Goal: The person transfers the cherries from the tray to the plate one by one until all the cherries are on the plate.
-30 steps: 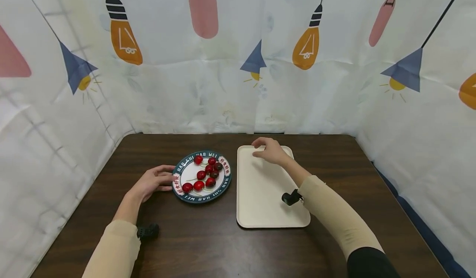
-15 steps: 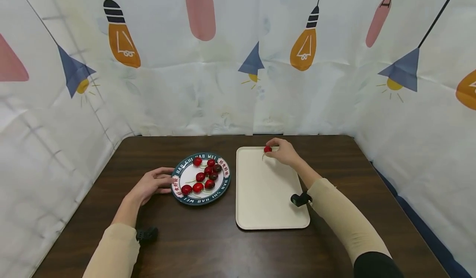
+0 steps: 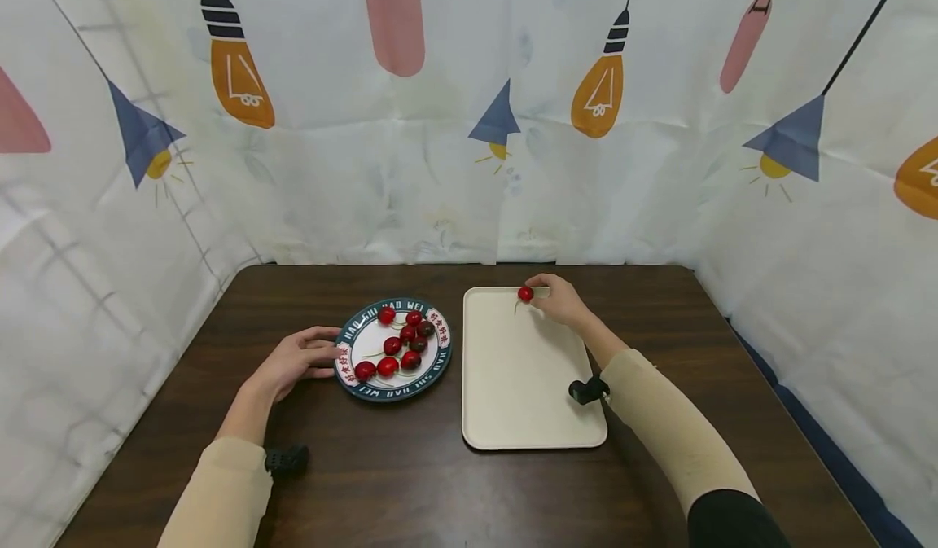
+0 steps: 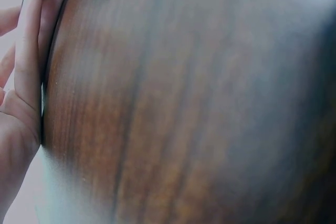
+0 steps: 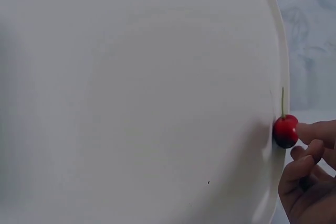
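In the head view, a white plate [image 3: 377, 339] with a blue-green lettered rim holds several red cherries [image 3: 392, 345]. My left hand [image 3: 293, 365] rests against its left rim with extended fingers; the left wrist view shows fingers [image 4: 29, 51] at the plate's edge. A single cherry [image 3: 525, 294] with a green stem sits by the far edge of the cream tray [image 3: 523, 377]. Beside it is my right hand [image 3: 563, 300], its fingertips loosely parted. In the right wrist view, one fingertip touches the side of the cherry [image 5: 286, 131], while the other fingers bend below it.
Plate and tray stand side by side on a dark wooden table [image 3: 381, 483]. A white curtain [image 3: 352, 190] printed with lamps hangs behind and along both sides. Small black cameras sit at the wrists, the right one [image 3: 589, 390] above the tray.
My right hand has shifted right along the tray's far edge, bringing the cherry into sight. Its fingertips have since drawn back slightly from the cherry. My left hand stays at the plate.
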Available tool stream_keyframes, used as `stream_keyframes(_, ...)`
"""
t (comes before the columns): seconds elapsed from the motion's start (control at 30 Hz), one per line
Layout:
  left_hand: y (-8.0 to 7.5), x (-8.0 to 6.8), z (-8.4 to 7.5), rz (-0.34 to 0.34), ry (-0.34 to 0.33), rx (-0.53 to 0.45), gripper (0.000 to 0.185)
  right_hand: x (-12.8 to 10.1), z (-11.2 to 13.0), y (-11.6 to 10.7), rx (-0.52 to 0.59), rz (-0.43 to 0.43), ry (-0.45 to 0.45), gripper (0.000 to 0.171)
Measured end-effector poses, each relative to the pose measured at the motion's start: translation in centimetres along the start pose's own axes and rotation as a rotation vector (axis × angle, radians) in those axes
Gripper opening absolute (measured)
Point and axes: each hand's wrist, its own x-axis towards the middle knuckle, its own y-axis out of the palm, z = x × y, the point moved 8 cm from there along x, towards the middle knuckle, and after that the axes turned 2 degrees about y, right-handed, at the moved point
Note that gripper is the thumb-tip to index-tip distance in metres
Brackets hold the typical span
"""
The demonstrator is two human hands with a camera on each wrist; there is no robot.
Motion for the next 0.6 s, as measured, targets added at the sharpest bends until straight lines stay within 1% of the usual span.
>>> stream_keyframes(0.23,-0.2,-0.1,-0.2,-0.002,0.010,-0.007,0.063,0.4,-0.1,0.6,-0.022,0.028,-0.005,0.040)
stream_keyframes(0.47,-0.1,-0.1,-0.2,-0.006,0.008,-0.001,0.063,0.5,-0.1,1.3,-0.029,0.044,0.024,0.036)
stream_keyframes(0.6,-0.1,-0.1,-0.1,-0.010,0.002,0.001,0.064,0.5,0.3,1.7,-0.071,0.054,0.011,0.033)
